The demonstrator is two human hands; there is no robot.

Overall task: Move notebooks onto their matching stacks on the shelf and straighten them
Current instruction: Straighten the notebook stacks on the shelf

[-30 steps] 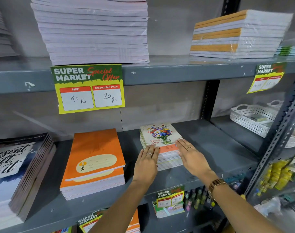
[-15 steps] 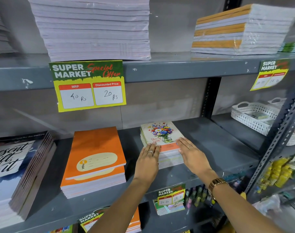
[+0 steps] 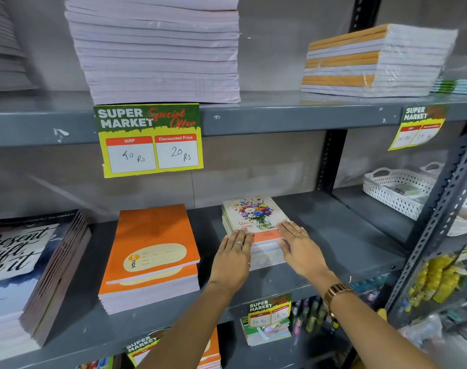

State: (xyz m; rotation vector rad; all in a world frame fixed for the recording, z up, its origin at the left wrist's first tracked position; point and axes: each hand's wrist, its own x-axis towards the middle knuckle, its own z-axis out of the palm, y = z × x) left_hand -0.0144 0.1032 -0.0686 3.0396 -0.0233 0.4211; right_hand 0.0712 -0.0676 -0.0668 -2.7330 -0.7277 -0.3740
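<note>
A small stack of flower-cover notebooks (image 3: 253,214) sits mid-shelf on the grey middle shelf (image 3: 333,235). My left hand (image 3: 233,255) lies flat against the stack's near left corner, fingers together and extended. My right hand (image 3: 299,247) presses flat on the stack's near right corner and side. Neither hand grips anything. To the left lies a stack of orange notebooks (image 3: 152,251) whose top copy sits slightly askew. A stack of large dark-and-white lettered notebooks (image 3: 27,275) fills the far left.
The upper shelf carries a tall pale stack (image 3: 158,54) and a wrapped orange-and-white stack (image 3: 373,62). Price tags (image 3: 150,139) hang from the shelf edge. White baskets (image 3: 402,190) sit at right behind a perforated grey upright (image 3: 440,222). More goods lie on the shelf below.
Both hands stay pressed on the flower stack's front corners, with the fingers shifted only slightly. The camera has drifted a little.
</note>
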